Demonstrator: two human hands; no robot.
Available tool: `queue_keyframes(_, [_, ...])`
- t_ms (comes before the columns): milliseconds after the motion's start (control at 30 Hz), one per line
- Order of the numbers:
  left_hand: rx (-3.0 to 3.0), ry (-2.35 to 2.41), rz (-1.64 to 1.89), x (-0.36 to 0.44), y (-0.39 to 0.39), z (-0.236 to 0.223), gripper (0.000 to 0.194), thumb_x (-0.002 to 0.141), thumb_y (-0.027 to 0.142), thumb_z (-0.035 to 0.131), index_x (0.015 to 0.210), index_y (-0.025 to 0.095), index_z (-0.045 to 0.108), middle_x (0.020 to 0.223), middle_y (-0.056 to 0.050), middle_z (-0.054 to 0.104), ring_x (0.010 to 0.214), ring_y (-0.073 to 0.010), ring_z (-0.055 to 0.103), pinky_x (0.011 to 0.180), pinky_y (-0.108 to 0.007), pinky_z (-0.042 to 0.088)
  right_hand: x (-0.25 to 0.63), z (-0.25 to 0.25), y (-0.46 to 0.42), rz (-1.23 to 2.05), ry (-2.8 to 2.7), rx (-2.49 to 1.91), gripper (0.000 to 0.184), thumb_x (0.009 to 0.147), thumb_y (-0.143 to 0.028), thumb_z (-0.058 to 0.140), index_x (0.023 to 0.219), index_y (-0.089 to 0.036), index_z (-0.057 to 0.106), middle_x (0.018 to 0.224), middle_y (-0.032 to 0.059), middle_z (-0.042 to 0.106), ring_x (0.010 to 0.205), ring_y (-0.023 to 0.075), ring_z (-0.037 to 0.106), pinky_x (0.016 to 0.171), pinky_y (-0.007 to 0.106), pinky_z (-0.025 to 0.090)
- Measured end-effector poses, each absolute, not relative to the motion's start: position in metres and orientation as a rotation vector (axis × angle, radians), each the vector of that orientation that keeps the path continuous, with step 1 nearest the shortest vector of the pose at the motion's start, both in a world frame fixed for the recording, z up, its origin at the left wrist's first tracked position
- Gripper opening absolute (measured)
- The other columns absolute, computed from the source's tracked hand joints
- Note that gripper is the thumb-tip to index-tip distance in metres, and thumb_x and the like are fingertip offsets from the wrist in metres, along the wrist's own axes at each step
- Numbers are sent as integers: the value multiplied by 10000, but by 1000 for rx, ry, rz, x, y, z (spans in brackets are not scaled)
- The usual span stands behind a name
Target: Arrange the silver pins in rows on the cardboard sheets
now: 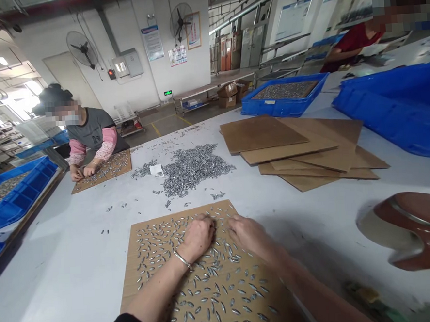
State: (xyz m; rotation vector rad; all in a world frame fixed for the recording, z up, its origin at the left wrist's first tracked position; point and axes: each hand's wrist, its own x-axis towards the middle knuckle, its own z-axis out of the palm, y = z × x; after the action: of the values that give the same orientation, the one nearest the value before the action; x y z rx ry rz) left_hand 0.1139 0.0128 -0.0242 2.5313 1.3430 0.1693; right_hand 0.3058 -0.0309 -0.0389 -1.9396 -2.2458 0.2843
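Note:
A cardboard sheet (153,293) lies before me, strewn with many small silvery spindle-shaped metal pieces (217,316). They are spread fairly evenly, with a denser cluster near the middle. My left hand (199,237), a bracelet at its wrist, is over the upper middle of the sheet. Its fingers are curled inward, and what they hold, if anything, is hidden. Close by on the right, my right hand (249,232) reaches over the sheet's right edge with fingertips pressed together at the surface; I cannot make out anything in them. A large heap of the same pieces (197,167) lies beyond the sheet.
Stacked cardboard sheets (271,134) lie at the right. Behind them stand a blue tray (284,105) of pieces and a larger blue bin (398,116). A brown-and-white object (412,226) is at right. Across the table, a person (93,134) handles pieces on another cardboard sheet (126,166).

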Motion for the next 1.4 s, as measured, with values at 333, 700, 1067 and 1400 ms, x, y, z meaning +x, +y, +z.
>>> queue_keyframes(333, [2481,1385,250,86,7,-7,196,977,148,513,923,184,699,997,-73,697,878,-188,658,803,-276,497,328,-46,-11,271,-2256,-1947,227,962,-149,510,919,-216,722,999,70,717,937,194,657,786,265,392])
queue_keyframes(700, [2485,1347,243,80,-2,-10,215,977,118,510,896,179,700,986,-73,696,838,-184,639,754,-274,497,319,-45,-1,199,-2412,-1890,219,960,-113,492,995,-165,701,1079,137,726,981,235,680,828,295,422])
queue_keyframes(1067, [2489,1349,264,79,-5,-6,206,977,134,529,872,185,699,962,-66,701,875,-195,656,783,-269,490,324,-44,20,312,-2240,-1961,249,957,-120,489,1070,-209,692,1135,59,732,1007,178,665,788,258,411])
queue_keyframes(1400, [2469,1354,250,72,-6,-4,189,982,154,536,907,182,707,993,-73,698,875,-191,654,807,-275,493,318,-32,12,310,-2202,-2043,269,996,-171,481,1019,-214,745,1099,91,735,934,187,671,758,260,415])
